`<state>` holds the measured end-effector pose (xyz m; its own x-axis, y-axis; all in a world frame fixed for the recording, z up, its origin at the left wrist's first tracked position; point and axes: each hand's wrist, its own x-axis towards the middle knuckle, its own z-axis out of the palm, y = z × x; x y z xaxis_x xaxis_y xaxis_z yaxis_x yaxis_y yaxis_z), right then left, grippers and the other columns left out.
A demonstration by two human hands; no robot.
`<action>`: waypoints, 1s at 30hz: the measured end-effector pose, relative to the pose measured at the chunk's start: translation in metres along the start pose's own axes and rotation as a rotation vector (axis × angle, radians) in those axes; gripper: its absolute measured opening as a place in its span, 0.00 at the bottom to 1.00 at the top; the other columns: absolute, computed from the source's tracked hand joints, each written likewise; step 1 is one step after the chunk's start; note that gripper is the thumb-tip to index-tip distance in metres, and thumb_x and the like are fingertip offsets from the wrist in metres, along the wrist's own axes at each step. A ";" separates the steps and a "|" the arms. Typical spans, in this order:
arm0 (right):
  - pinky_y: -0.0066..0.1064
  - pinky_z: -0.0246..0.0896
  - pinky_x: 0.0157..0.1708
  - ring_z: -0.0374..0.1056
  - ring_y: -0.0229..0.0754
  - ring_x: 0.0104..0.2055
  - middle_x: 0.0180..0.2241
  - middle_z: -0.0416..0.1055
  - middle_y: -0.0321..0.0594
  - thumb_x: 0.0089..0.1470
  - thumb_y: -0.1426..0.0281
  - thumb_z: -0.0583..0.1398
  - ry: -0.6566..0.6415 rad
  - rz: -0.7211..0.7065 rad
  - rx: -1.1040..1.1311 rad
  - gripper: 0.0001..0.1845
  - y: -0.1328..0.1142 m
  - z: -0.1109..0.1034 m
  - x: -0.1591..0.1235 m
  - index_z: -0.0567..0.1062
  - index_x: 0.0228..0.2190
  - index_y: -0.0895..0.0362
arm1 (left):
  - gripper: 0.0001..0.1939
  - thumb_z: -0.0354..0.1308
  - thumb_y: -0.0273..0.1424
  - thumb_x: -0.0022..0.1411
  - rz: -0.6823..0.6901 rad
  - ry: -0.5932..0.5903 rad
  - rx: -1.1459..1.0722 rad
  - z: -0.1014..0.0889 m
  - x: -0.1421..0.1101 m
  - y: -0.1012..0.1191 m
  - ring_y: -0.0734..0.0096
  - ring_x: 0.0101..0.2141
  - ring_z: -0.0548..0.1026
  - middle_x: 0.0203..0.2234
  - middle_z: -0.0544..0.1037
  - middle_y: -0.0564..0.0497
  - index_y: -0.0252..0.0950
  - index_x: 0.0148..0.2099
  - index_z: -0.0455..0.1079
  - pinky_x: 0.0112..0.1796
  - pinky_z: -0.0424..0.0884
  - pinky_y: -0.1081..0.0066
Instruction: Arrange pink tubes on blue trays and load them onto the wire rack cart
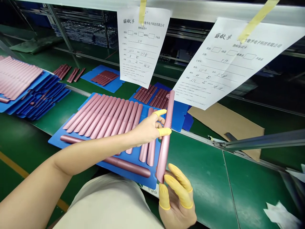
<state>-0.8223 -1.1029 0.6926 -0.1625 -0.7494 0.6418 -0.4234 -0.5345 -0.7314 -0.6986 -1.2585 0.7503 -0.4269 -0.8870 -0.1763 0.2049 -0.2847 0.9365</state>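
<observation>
A worker's left hand (147,130) grips a rose-pink metal bar (165,136) upright at the right edge of a blue tray (135,162) of matching bars (105,117). The open right hand (177,203) sits at the bar's lower end, fingers spread. Yellow finger cots (164,132) help protect the finish above the green surface (197,165).

- Left hand (149,130): yellow finger cots (164,132), gripping the upper part of a long pink metal bar (165,136), held upright.
- Right hand (176,206): yellow-cotted, fingers just beside the bar's lower end.
- Blue tray (135,163): rows of matching pink bars (107,116), under the left forearm.
- Green conveyor belt (197,159): further blue trays with pink bars.
- Two taped paper cards (143,44): printed, handwritten, hanging above.
</observation>
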 end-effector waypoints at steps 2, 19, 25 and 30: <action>0.39 0.70 0.35 0.67 0.45 0.43 0.51 0.63 0.47 0.48 0.79 0.59 -0.017 0.122 0.103 0.20 -0.002 -0.001 0.002 0.71 0.44 0.53 | 0.37 0.59 0.23 0.52 -0.005 0.002 -0.014 0.003 -0.001 0.002 0.86 0.23 0.62 0.34 0.62 0.55 0.38 0.62 0.49 0.25 0.63 0.78; 0.27 0.59 0.22 0.60 0.33 0.24 0.35 0.68 0.41 0.40 0.54 0.62 0.362 1.063 -0.229 0.36 0.169 -0.110 -0.067 0.63 0.49 0.58 | 0.15 0.49 0.26 0.63 0.361 -0.320 1.205 -0.057 0.048 -0.067 0.62 0.55 0.63 0.56 0.65 0.45 0.35 0.51 0.69 0.54 0.59 0.61; 0.45 0.65 0.31 0.65 0.49 0.30 0.29 0.67 0.44 0.42 0.56 0.55 0.390 1.089 -0.599 0.31 0.232 -0.142 -0.104 0.66 0.45 0.61 | 0.18 0.48 0.37 0.65 0.435 -0.492 1.427 -0.057 0.061 -0.092 0.58 0.63 0.49 0.61 0.59 0.51 0.42 0.55 0.67 0.58 0.49 0.57; 0.70 0.46 0.46 0.54 0.75 0.51 0.44 0.65 0.64 0.42 0.57 0.53 0.357 0.987 -0.958 0.27 0.233 -0.154 -0.098 0.71 0.40 0.61 | 0.19 0.45 0.38 0.67 0.498 -0.496 1.492 -0.057 0.061 -0.096 0.61 0.63 0.50 0.60 0.61 0.51 0.42 0.57 0.65 0.59 0.47 0.60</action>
<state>-1.0428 -1.0941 0.4946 -0.8933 -0.4390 0.0962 -0.4127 0.7166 -0.5623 -0.6937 -1.3058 0.6318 -0.8654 -0.4990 0.0457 -0.4502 0.8143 0.3665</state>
